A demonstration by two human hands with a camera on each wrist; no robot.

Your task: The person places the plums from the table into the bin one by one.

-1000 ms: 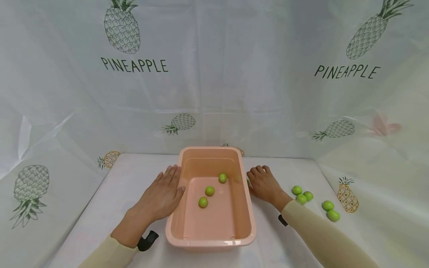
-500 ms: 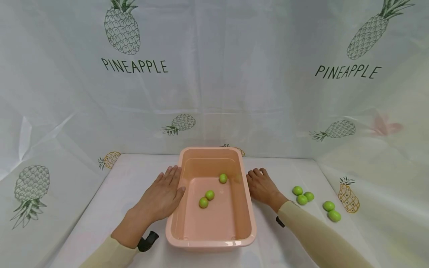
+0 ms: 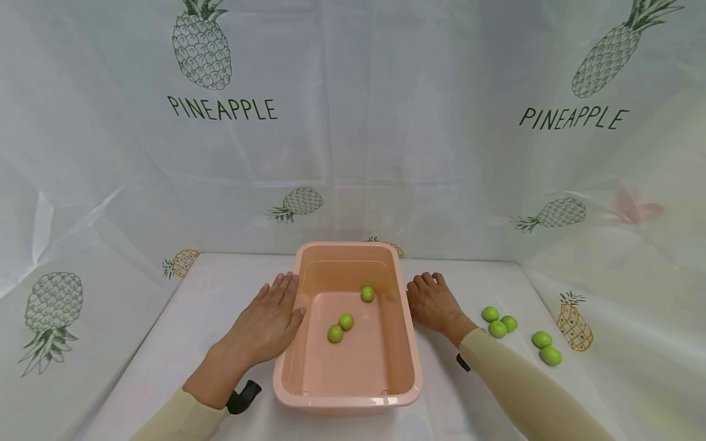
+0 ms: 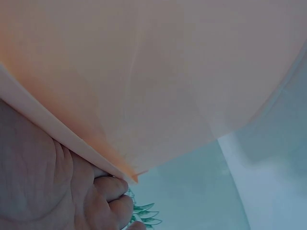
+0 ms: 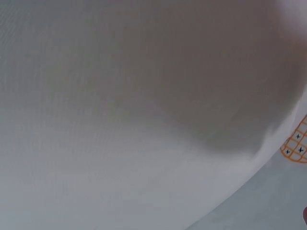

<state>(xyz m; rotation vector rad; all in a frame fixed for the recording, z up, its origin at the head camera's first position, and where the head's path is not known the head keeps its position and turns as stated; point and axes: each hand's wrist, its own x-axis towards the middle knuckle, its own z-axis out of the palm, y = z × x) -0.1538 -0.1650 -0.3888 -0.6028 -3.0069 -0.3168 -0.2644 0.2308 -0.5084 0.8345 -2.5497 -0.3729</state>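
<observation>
Three small, round, glossy green fruits (image 3: 335,334) lie on the floor of the pale pink, rectangular plastic bin (image 3: 347,401) in front of you, two of them side by side toward the middle and one farther back, near its right wall. Your left hand (image 3: 265,321) lies along the bin's left rim, fingers straight and thumb at the edge, touching it without grasping; your left wrist view shows the palm just below the rim. Your right hand (image 3: 434,306) sits just outside the right wall with its fingers bent, but their tips and whatever may be under them are hidden, so you cannot tell whether it is grasping anything. To its right, on the white-covered desk (image 3: 215,294), you have a close cluster of three more green fruits (image 3: 498,329) and, farther right, a pair (image 3: 551,356). Beige sleeves (image 3: 518,380) cover your forearms, and a white sheet (image 3: 419,153) printed with pineapples rises behind the desk.
</observation>
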